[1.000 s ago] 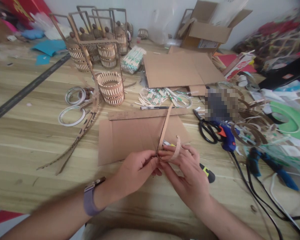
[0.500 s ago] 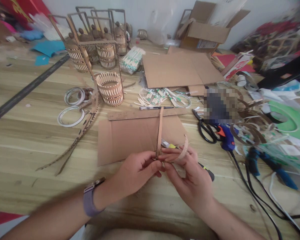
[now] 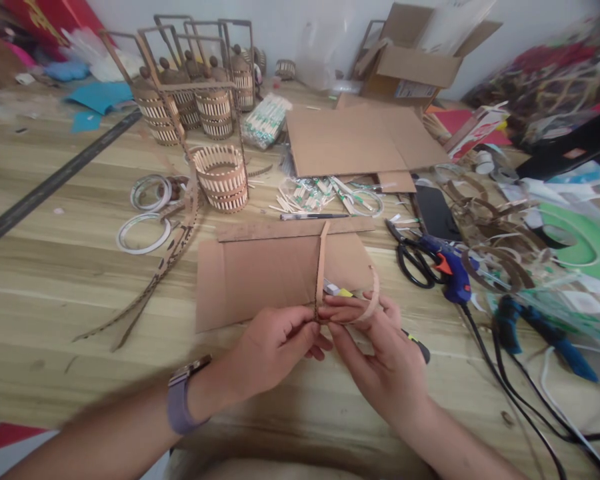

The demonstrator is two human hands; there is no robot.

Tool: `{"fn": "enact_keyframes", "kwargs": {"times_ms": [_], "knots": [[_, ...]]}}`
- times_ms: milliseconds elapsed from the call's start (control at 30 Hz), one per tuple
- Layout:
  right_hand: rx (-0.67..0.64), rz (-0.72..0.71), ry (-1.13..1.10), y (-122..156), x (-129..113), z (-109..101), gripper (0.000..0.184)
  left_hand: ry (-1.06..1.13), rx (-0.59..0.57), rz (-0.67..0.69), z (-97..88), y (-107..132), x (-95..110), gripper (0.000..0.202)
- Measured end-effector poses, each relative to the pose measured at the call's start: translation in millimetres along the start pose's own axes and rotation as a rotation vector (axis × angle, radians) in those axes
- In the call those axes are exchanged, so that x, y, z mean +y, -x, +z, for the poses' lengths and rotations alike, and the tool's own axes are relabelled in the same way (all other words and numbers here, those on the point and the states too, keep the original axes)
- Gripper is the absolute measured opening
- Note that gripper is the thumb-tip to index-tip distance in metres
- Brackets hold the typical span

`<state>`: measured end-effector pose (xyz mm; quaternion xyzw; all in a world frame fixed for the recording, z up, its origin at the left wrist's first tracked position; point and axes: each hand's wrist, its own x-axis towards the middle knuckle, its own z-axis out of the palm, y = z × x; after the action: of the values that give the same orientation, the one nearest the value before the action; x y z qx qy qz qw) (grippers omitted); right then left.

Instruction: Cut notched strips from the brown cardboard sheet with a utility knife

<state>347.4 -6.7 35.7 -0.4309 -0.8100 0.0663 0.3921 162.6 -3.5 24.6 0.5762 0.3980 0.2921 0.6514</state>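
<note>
My left hand (image 3: 283, 343) is closed, with thumb and fingers pinching a narrow cardboard strip (image 3: 321, 263) that stands up and bends slightly near its top. My right hand (image 3: 380, 347) also grips this strip between thumb and fingers. Its other end curls in a loop over the right-hand fingers. The fingertips of both hands almost meet and hide the middle of the strip. Just beyond them lies a flat cardboard sheet (image 3: 260, 280), with a long cardboard piece (image 3: 295, 230) across its far edge. A utility knife (image 3: 417, 347) is partly covered by my right hand.
An open lantern-like basket (image 3: 223, 180) with a tall cardboard handle stands at the back left, near tape rolls (image 3: 144, 233). Scissors (image 3: 414, 260), a blue glue gun (image 3: 453, 273), its cords, a phone (image 3: 437, 212) and blue-handled pliers (image 3: 507, 323) lie right. Larger cardboard (image 3: 350, 140) is behind.
The hands stay nearly in place, still pinching the strip. Its upright end leans a little more to the right, and the curled end has shifted slightly right.
</note>
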Motion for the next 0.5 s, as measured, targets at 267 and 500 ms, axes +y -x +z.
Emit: {"fn": "enact_keyframes", "kwargs": {"times_ms": [267,500], "knots": [[0.009,0.069,-0.017,-0.7,-0.2,-2.4,0.014,0.0,-0.006,-0.003,-0.5,1.1,-1.3,0.035],[0.043,-0.039,-0.025,1.7,-1.9,4.7,0.016,0.072,0.036,-0.034,0.3,-2.8,-1.4,0.039]]}}
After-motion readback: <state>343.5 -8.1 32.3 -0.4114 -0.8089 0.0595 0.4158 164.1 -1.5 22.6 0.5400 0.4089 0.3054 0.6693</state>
